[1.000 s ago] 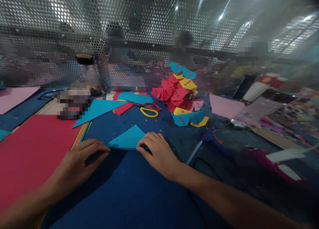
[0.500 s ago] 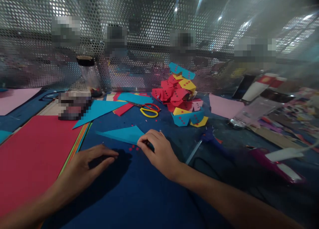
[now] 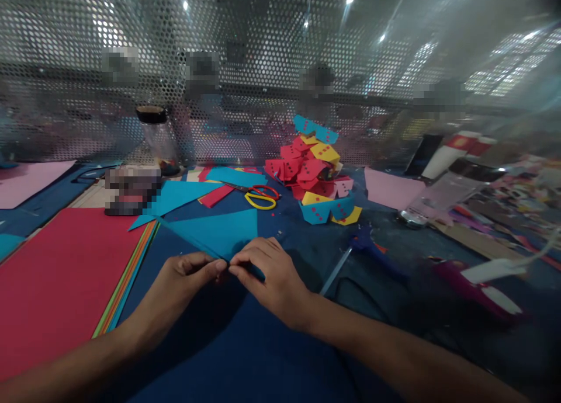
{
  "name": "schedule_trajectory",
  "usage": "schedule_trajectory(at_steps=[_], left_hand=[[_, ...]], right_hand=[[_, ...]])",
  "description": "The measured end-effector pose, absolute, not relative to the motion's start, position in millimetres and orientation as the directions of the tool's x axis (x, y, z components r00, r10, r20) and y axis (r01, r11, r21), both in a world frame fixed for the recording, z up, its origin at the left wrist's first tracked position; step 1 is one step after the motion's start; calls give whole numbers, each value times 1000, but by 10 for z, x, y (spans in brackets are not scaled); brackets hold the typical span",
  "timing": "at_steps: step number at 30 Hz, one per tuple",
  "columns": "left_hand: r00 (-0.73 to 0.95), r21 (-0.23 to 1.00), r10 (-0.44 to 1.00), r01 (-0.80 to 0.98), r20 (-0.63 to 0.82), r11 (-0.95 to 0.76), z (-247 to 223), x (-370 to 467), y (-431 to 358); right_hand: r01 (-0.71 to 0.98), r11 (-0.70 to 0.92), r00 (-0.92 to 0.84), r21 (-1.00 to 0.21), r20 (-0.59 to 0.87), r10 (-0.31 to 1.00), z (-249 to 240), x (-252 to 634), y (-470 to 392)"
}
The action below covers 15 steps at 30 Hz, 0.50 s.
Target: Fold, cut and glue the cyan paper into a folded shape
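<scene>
A blue paper piece with a folded lower edge is lifted in front of me, its long tip pointing left. My left hand pinches that lower edge between thumb and fingers. Close beside it, almost touching, my right hand grips the same paper near its right end, its fingers hiding part of the edge. Beyond the paper lie scissors with red and yellow handles. A pile of folded red, yellow and blue paper pieces with red dots stands behind, to the right.
Stacked coloured sheets lie at the left, with a phone-like object and a jar behind. A blue glue gun, a clear bottle and a purple device are at the right. Perforated metal rises behind.
My left hand has moved right and taken hold of the blue paper's edge. The paper has been raised and turned, showing more of its face, and my right hand has shifted slightly towards me.
</scene>
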<state>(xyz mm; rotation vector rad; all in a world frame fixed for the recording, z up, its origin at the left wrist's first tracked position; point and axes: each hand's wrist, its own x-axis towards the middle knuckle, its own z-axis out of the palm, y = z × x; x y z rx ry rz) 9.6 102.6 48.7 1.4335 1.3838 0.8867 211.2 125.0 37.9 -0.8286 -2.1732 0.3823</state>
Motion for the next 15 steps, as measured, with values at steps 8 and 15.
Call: schedule_trajectory(at_steps=[8,15], left_hand=[[66,990,988,4,-138,138,362,-5,1111],[166,984,973,98,-161,147,416,12,1129]], right_hand=[[417,645,-230,-640,612,757,536,2212,1390],[272,292,-189,-917,247,950,492,2217,1458]])
